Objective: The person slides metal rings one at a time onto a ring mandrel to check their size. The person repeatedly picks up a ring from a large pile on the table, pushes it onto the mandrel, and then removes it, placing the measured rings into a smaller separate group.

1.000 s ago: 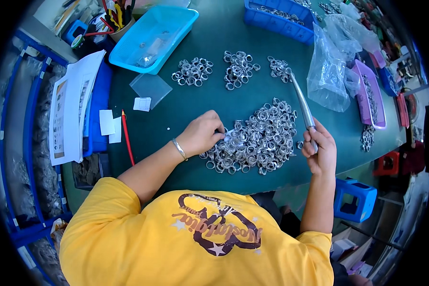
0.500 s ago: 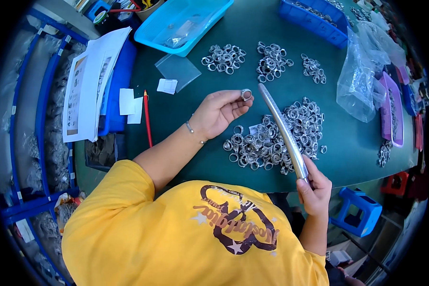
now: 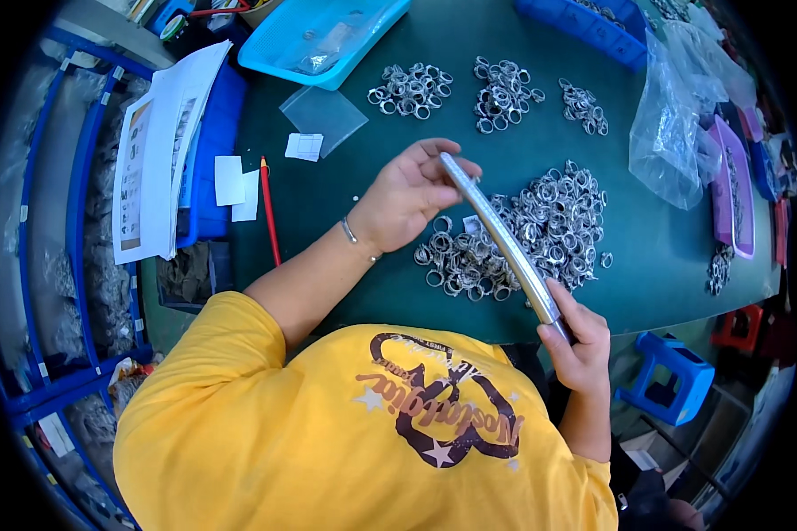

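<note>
Diagonally, the metal rod point(image 3: 502, 241) spans from right hand point(image 3: 576, 341) to left hand point(image 3: 409, 195).

Bare green table point(image 3: 540, 168) between the big heap of metal rings point(image 3: 527, 234) under my tapered steel rod point(image 3: 496, 234) and the three small ring piles point(image 3: 500, 93) beyond: a hand could pass there. My left hand point(image 3: 407, 195) sits at the heap's left edge; open mat further left, up to the red pencil point(image 3: 269, 212). Right side blocked by clear plastic bag point(image 3: 673, 133). Far edge closed off by light blue tray point(image 3: 319, 40) and dark blue bin point(image 3: 584, 26).
</note>
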Tool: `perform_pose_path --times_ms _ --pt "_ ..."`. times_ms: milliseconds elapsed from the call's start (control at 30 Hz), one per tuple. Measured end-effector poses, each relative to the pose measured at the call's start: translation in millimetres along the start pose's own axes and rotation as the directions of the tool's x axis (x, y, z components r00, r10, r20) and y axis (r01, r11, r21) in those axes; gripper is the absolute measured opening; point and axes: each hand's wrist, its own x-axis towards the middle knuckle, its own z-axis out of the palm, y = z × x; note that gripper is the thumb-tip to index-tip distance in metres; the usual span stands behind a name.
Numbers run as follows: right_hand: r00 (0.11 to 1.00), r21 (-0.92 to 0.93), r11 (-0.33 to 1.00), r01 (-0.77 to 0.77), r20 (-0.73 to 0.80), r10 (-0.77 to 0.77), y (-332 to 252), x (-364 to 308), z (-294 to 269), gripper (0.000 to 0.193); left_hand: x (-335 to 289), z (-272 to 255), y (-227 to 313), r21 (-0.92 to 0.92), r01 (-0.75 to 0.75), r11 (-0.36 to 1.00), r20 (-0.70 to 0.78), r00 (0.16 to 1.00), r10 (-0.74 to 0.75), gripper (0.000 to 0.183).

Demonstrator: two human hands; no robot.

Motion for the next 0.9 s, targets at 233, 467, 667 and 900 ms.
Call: perform_pose_path --times_ms 233,467,667,900 --pt "0.998 -0.018 0.998 0.059 0.024 -0.058 -4 6 4 0.046 -6 5 -7 0.034 0.105 0.994 0.159 0.981 -0.109 0.044" --pt "0.993 -0.040 0.993 0.114 0.027 -0.113 2 4 4 0.047 -9 0 -11 0.125 0.102 0.987 0.207 0.970 -0.126 0.033" --pt "0.996 -0.058 0.995 0.086 0.010 -0.086 5 -1 4 0.047 -2 11 -7 0.367 0.061 0.928 0.192 0.971 -0.139 0.026" --pt "0.951 0.040 0.986 -0.159 -0.262 0.164 18 -28 -21 0.047 71 -10 6 0.713 -0.143 0.687 -0.104 0.947 0.304 0.027"
